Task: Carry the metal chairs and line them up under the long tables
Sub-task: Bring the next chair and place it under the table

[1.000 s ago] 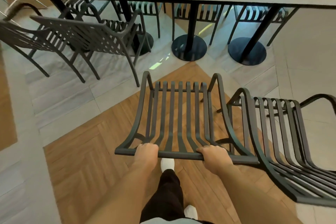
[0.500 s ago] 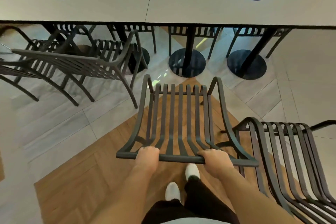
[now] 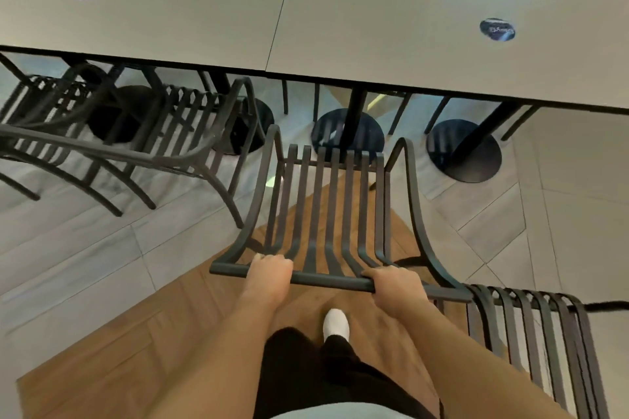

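- We hold a dark metal chair (image 3: 326,211) by the top bar of its backrest, its seat pointing toward the long desk (image 3: 204,20).
- Our left hand (image 3: 270,274) grips the bar toward its left end, fingers curled over the top and pressed together.
- Our right hand (image 3: 396,286) grips the same bar toward its right end, fingers wrapped round it, knuckles up.
- The front of the chair reaches about to the near edge of the desk, in line with one round black base (image 3: 347,134) beneath it; we cannot tell whether its legs touch the floor.
- Left of our chair, a second chair (image 3: 143,150) stands partly under the desk, its armrest just beside ours.
- Right of our chair and nearer to us, a third chair (image 3: 531,333) stands away from the desk, its slats touching or just beside the right end of our bar.
- Two round stickers (image 3: 497,29) lie on the desk top, one on each panel.
- Behind our chair, a white shoe (image 3: 336,323) rests on the wooden floor (image 3: 143,343).
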Tool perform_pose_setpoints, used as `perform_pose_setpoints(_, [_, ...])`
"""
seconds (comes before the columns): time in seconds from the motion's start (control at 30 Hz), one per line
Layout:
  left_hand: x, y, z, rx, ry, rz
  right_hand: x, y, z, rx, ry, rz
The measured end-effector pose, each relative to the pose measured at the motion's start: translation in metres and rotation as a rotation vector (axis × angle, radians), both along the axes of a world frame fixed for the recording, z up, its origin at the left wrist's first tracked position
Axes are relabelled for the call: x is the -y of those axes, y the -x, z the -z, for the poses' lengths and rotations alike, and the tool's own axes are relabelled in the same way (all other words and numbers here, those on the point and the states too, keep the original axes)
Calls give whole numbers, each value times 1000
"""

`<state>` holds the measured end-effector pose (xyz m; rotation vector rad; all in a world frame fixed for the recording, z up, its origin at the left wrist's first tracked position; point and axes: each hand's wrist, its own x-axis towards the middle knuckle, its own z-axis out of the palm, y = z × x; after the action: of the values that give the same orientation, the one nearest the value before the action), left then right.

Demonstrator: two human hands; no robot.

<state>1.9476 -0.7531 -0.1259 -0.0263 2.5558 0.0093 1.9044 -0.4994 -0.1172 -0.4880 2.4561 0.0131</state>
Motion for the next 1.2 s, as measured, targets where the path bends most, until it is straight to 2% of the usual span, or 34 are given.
perform_pose_setpoints(0.6, [47, 181, 5, -44, -30, 57, 48, 157, 10, -47, -12, 190])
perform_pose_setpoints(0.97, [64, 225, 10, -49, -61, 157, 57, 186, 16, -55, 15, 245])
perform_pose_setpoints(1.2, [71, 230, 6, 27, -245, 110, 58, 175, 7, -23, 156, 390])
